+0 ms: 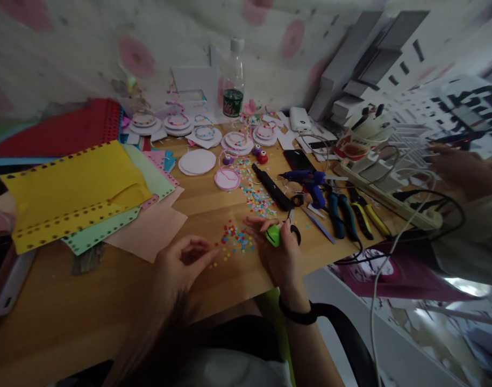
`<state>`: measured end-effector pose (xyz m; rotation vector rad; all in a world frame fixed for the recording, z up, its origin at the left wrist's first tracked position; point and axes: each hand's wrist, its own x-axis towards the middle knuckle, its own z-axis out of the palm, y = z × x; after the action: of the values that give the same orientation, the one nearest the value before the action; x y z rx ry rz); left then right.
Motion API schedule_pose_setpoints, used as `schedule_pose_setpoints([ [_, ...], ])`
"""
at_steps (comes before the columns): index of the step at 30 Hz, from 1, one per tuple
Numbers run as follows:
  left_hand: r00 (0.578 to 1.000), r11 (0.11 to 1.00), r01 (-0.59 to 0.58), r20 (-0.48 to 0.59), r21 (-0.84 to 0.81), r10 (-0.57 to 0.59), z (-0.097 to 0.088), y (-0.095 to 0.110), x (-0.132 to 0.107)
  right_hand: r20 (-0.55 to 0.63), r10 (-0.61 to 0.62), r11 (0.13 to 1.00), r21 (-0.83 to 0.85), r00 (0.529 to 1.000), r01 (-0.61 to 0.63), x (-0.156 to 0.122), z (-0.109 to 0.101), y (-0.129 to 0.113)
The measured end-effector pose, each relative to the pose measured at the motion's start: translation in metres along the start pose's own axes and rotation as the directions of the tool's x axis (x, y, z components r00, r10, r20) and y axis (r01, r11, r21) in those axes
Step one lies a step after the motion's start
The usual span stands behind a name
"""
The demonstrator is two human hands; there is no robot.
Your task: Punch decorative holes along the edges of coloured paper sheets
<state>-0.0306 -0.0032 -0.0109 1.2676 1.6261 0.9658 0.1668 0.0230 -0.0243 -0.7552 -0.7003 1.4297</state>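
My right hand [280, 252] is closed around a small green paper punch [273, 235] just above the wooden table [108, 301], beside a pile of tiny coloured paper confetti [233, 239]. My left hand [181, 263] rests near the confetti with its fingers curled into a loose pinch; what it holds, if anything, is too small to name. Black-handled scissors [294, 223] lie right behind my right hand.
Yellow [72, 188], green and pink paper sheets lie at left. White round discs [197, 161], a bottle [233, 80], a blue glue gun [306, 180], pliers [350, 215] and a power strip [386, 199] with cables fill the back and right. Another person's sleeve [471, 231] is at far right.
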Motion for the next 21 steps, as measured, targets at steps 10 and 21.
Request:
schedule_pose_setpoints([
  [10,0.992,0.978,0.087,0.110,-0.191,-0.066,0.012,0.019,0.015,-0.095,-0.096,0.995,-0.037,0.991,0.093,-0.008,-0.001,0.009],
  [21,0.999,1.000,-0.011,0.039,0.011,0.010,0.010,0.018,0.014,-0.081,-0.044,0.999,-0.032,0.996,0.042,-0.009,-0.004,0.007],
])
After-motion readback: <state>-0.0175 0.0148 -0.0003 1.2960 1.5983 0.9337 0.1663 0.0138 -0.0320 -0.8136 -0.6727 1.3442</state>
